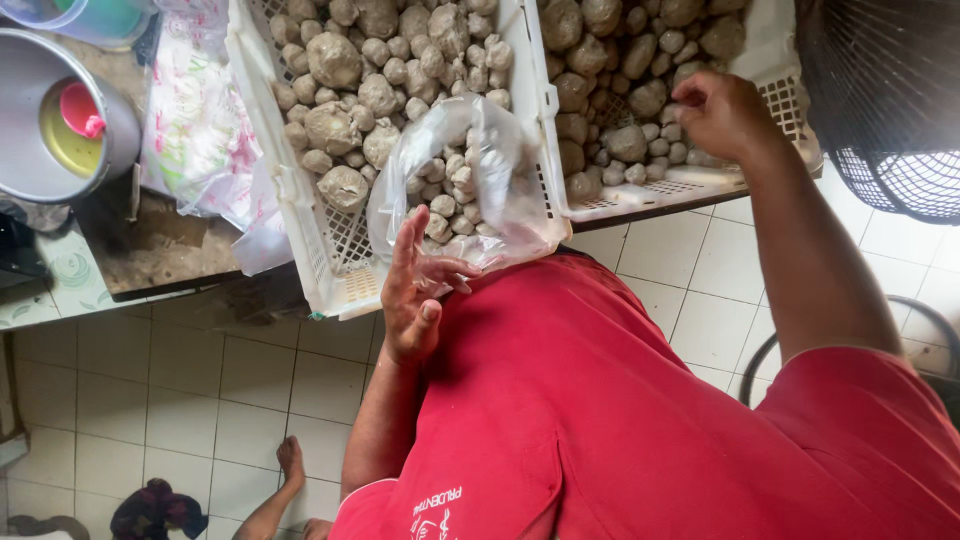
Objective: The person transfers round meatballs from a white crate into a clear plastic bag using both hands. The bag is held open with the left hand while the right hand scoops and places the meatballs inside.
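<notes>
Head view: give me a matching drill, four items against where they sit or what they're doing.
Items:
1. left hand
2. right hand
3. clear plastic bag
4. metal pot

Places or states:
A. far left, on the table
B. reaching into the right-hand white crate
C. holding the bag's lower edge
D. partly filled with small lumps, resting on the left white crate

Pairs: 1-C, 2-B, 3-D, 4-A

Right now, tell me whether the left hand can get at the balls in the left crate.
Probably yes. The left hand holds the clear plastic bag open at the near edge of the left crate, and the grey balls lie uncovered just beyond. It would likely have to let go of the bag first.
</notes>
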